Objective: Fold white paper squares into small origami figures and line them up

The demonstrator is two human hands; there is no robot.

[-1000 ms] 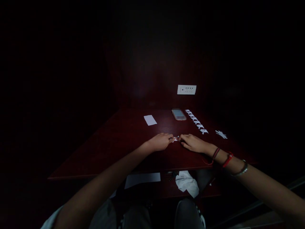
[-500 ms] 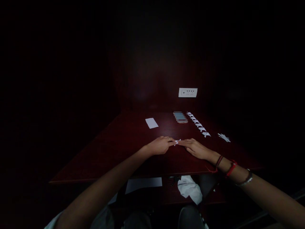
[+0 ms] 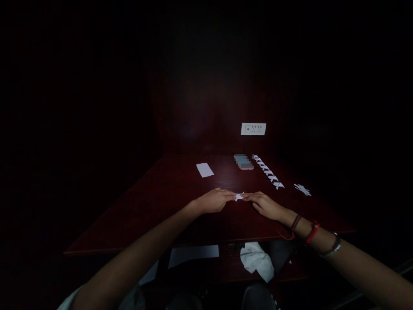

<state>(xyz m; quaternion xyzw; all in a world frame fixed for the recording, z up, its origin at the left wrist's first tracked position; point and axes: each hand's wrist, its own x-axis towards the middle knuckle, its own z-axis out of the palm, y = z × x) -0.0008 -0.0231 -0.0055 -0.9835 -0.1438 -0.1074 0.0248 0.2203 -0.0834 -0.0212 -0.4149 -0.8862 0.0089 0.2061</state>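
Between my hands, on the dark red table (image 3: 180, 224), sits a small folded white paper star (image 3: 239, 196). My left hand (image 3: 217, 201) has its fingertips pinched on the star's left side. From the other side my right hand (image 3: 265, 205) grips its right edge, thumb and fingers close together. The star's middle and a few points show; its outer edges are hidden under the fingertips. Beyond my right hand runs a slanting row of several similar folded white paper pieces (image 3: 268, 172).
A white paper sheet (image 3: 205, 170) and a phone (image 3: 244, 162) lie farther back. Loose white paper strips (image 3: 302, 189) are at the right. A socket plate (image 3: 253, 129) is on the back wall. The shelf below holds white paper (image 3: 194, 255) and a crumpled white thing (image 3: 257, 261).
The view has tilted up slightly, so everything sits a little lower. My right fingers, flatter before, are more bent on the paper star, and more of it shows.
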